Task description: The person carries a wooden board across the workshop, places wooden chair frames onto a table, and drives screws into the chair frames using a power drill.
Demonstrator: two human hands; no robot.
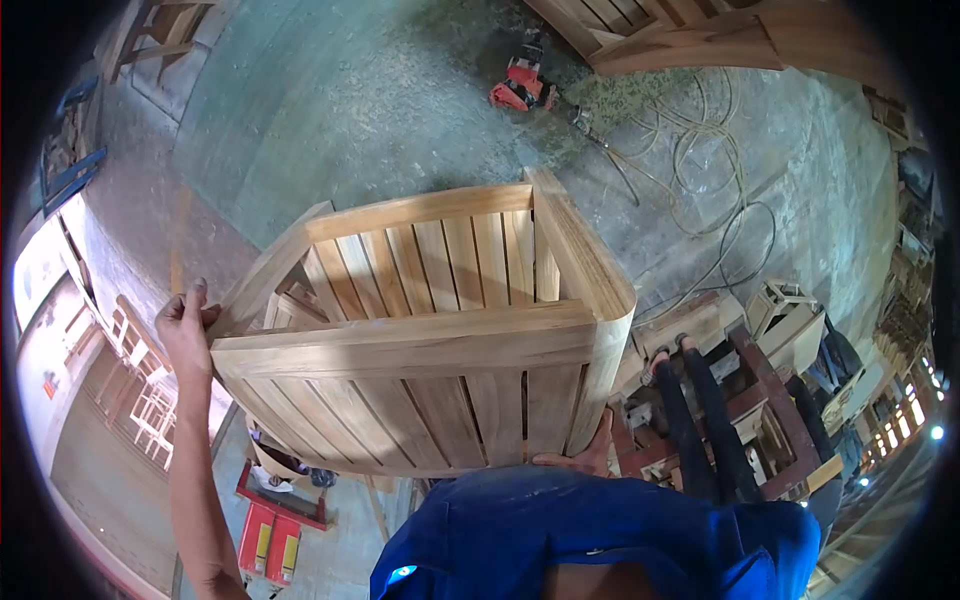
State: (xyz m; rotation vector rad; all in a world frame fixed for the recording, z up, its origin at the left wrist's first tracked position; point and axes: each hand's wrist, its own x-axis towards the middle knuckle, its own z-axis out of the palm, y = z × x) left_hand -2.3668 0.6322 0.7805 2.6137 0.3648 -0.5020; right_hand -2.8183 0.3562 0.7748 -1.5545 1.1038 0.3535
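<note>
A pale wooden slatted chair [420, 350] fills the middle of the head view, tilted in front of my body. One slatted panel faces me and another shows behind it; a wide rounded board runs along its right side. My left hand [187, 330] is closed on the chair's left corner, thumb pointing up. Low on the right, my right hand [590, 452] grips the chair near its bottom edge, its fingers partly hidden against the wood. The blue clothing on my torso is close behind the near panel.
A red power tool [520, 88] lies on the floor ahead, near a coiled hose [715, 150]. Another wooden furniture piece [690, 45] stands at the top right. To my right, a person's dark-clothed legs [700, 420] show beside a dark red frame [770, 390]. Red boxes [268, 540] stand lower left.
</note>
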